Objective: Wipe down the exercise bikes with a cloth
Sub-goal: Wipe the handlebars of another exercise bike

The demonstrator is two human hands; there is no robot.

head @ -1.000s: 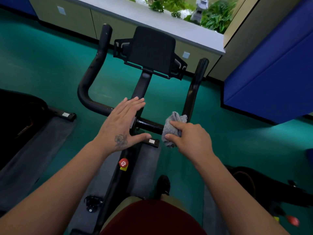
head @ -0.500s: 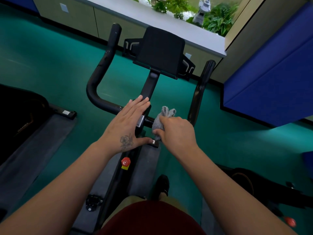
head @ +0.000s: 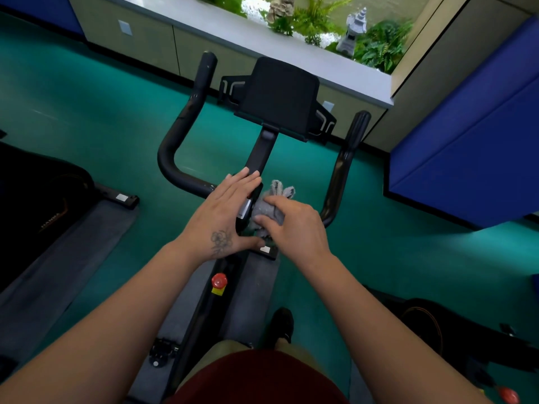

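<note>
Blue wall pads [head: 466, 135], stone lantern [head: 351, 33]

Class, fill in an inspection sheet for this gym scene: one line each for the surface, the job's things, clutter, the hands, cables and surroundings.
Surface: teal floor, with grey mats under the bikes.
Job's things: black exercise bike with handlebars and a dark console; grey cloth bunched against the centre of the handlebars.
Clutter: nothing seen.
Hands: left hand rests flat on the handlebar centre, fingers straight; right hand grips the cloth.
Cables: nothing seen.
Surroundings: another black machine at left, blue padded panel at right, window ledge with plants beyond, red knob on the frame.
</note>
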